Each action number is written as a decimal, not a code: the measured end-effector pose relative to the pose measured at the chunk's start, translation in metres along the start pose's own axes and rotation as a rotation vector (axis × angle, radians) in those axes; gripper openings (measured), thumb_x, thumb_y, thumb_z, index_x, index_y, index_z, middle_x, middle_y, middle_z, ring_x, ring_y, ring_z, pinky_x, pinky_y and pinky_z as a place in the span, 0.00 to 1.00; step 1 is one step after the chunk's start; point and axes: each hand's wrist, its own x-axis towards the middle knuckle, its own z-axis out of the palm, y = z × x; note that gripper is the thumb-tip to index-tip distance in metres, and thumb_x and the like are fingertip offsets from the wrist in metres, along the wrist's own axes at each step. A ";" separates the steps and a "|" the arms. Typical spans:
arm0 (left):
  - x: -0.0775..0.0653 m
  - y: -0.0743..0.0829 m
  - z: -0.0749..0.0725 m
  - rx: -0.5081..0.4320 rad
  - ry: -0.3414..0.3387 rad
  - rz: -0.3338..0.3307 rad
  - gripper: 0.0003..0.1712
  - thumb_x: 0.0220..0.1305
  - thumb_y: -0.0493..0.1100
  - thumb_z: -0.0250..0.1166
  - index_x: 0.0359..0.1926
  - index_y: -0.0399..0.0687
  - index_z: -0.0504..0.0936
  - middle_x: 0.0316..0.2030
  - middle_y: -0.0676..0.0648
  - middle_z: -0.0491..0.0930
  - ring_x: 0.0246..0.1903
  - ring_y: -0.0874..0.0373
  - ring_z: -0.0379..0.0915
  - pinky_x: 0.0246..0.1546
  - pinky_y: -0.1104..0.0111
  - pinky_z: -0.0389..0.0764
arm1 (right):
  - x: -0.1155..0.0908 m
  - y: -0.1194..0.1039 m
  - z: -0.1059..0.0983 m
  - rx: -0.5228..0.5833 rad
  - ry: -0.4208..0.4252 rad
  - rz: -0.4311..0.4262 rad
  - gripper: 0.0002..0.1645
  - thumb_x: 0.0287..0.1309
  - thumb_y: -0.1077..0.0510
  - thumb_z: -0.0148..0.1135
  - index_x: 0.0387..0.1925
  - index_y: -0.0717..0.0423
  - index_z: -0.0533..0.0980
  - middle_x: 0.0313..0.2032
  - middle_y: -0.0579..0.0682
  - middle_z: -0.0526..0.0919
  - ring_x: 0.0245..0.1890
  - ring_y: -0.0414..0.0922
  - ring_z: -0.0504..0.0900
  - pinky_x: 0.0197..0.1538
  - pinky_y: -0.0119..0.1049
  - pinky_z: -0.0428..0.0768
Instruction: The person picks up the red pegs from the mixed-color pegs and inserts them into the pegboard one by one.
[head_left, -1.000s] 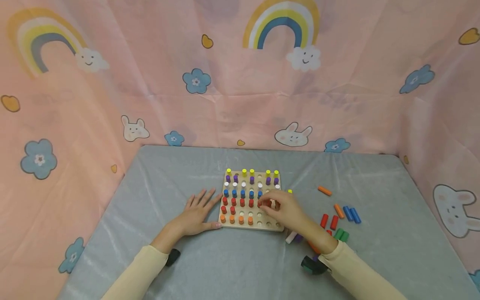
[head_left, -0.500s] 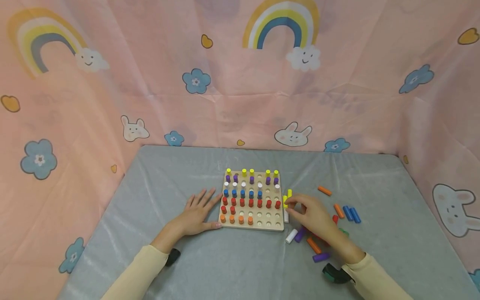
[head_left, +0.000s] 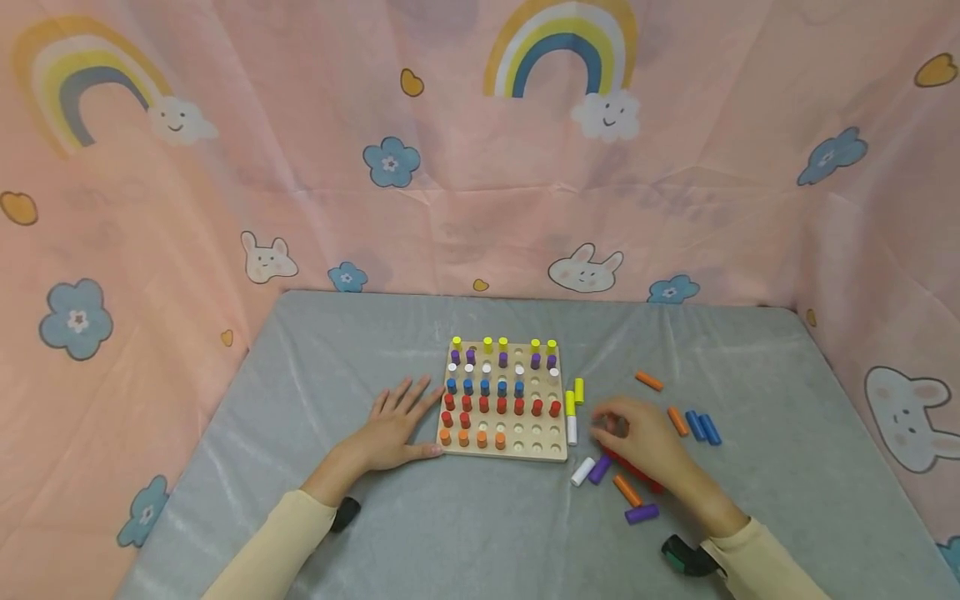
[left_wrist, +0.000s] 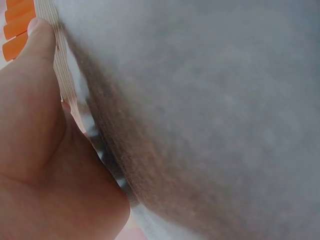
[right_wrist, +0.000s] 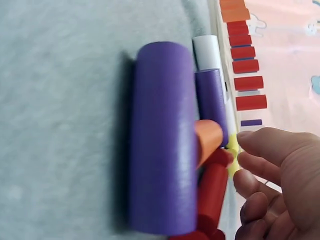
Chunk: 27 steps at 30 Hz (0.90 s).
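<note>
A left hand (head_left: 397, 429), fingers spread, touches the wooden pegboard (head_left: 528, 455) at its left edge; right of it, a right hand (head_left: 637, 435) hangs, fingers apart and empty, beside red pegs (right_wrist: 212, 192). A knuckle's brush could set these rolling.

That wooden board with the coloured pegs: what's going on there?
Somebody is at a wooden board part-filled with coloured pegs. Their left hand rests on the table, at the board's edge. Their right hand is over loose pegs beside the board, with nothing visibly held. One red row is full; other rows have bare holes.
</note>
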 end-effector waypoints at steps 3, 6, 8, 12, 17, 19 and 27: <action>0.000 0.001 -0.001 -0.002 0.003 0.002 0.54 0.62 0.69 0.61 0.80 0.59 0.45 0.80 0.44 0.40 0.79 0.38 0.33 0.73 0.35 0.39 | -0.002 0.002 0.001 -0.035 -0.023 0.003 0.10 0.52 0.55 0.74 0.38 0.48 0.83 0.26 0.39 0.74 0.25 0.34 0.67 0.29 0.27 0.65; 0.000 0.000 -0.001 -0.005 0.002 0.002 0.54 0.62 0.69 0.61 0.80 0.59 0.45 0.80 0.44 0.39 0.79 0.38 0.33 0.74 0.35 0.39 | -0.002 0.003 0.003 -0.060 -0.036 0.005 0.09 0.52 0.54 0.74 0.36 0.47 0.83 0.25 0.39 0.73 0.25 0.33 0.67 0.29 0.26 0.65; 0.000 0.000 0.000 -0.006 0.001 0.001 0.54 0.62 0.69 0.62 0.80 0.59 0.45 0.80 0.44 0.39 0.79 0.38 0.33 0.74 0.35 0.39 | -0.002 0.003 0.003 -0.067 -0.047 0.009 0.08 0.52 0.55 0.74 0.36 0.47 0.83 0.25 0.38 0.74 0.25 0.33 0.67 0.29 0.27 0.65; 0.000 -0.001 0.000 -0.003 -0.004 -0.003 0.54 0.62 0.69 0.61 0.80 0.60 0.45 0.80 0.44 0.39 0.79 0.38 0.32 0.74 0.35 0.39 | 0.000 0.003 0.003 -0.071 -0.065 0.014 0.06 0.52 0.56 0.72 0.34 0.46 0.83 0.25 0.38 0.75 0.26 0.33 0.68 0.30 0.27 0.66; 0.000 -0.001 0.001 0.001 -0.002 0.003 0.54 0.62 0.69 0.61 0.80 0.59 0.45 0.80 0.44 0.39 0.79 0.38 0.32 0.73 0.35 0.39 | 0.000 0.001 0.002 -0.068 -0.063 0.016 0.06 0.52 0.57 0.71 0.34 0.46 0.83 0.27 0.38 0.77 0.27 0.34 0.70 0.31 0.27 0.67; 0.000 -0.001 0.001 -0.003 -0.003 0.003 0.54 0.63 0.68 0.61 0.80 0.59 0.45 0.80 0.44 0.39 0.79 0.38 0.32 0.73 0.35 0.39 | 0.001 -0.001 0.001 -0.059 -0.059 0.015 0.06 0.53 0.57 0.71 0.35 0.47 0.84 0.28 0.39 0.78 0.28 0.35 0.71 0.32 0.27 0.68; 0.000 -0.008 0.007 -0.041 0.033 0.028 0.55 0.61 0.71 0.61 0.80 0.60 0.44 0.80 0.43 0.40 0.79 0.38 0.32 0.73 0.35 0.38 | 0.006 -0.011 -0.001 -0.043 -0.023 -0.001 0.05 0.56 0.56 0.70 0.36 0.48 0.84 0.30 0.38 0.80 0.29 0.37 0.72 0.32 0.27 0.69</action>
